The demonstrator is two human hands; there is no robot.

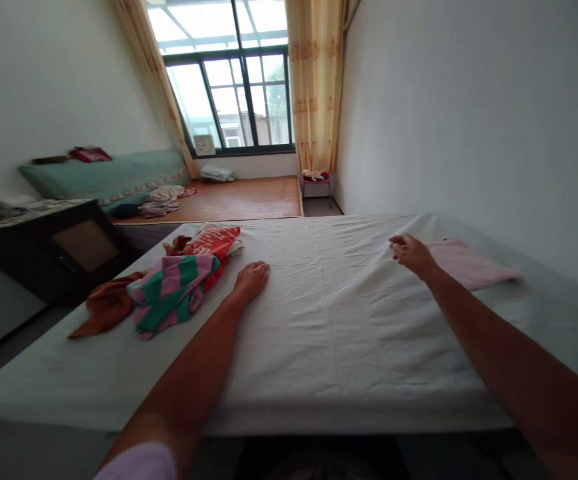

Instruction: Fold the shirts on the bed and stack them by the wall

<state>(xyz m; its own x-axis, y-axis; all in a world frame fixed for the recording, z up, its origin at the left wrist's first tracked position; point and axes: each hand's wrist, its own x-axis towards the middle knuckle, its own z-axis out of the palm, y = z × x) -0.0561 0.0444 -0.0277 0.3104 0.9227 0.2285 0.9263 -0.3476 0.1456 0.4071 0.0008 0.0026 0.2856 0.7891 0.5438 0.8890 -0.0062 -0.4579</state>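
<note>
A white cloth [329, 300] lies spread flat over the bed [43, 380]. My left hand [251, 279] rests on the cloth's left edge, fingers curled down against it, beside a pile of clothes [173, 287] in green, pink, red and orange. My right hand [409, 252] is at the cloth's far right corner with fingers pinched on its edge. Just beyond that hand lies a folded pink cloth [469, 265].
A dark cabinet [53, 253] stands left of the bed. Behind it a second bed with a woven mat [243, 199] holds scattered clothes and a green cushion. A small red stool [316, 180] stands under the curtained window [239, 93]. A white wall runs along the right.
</note>
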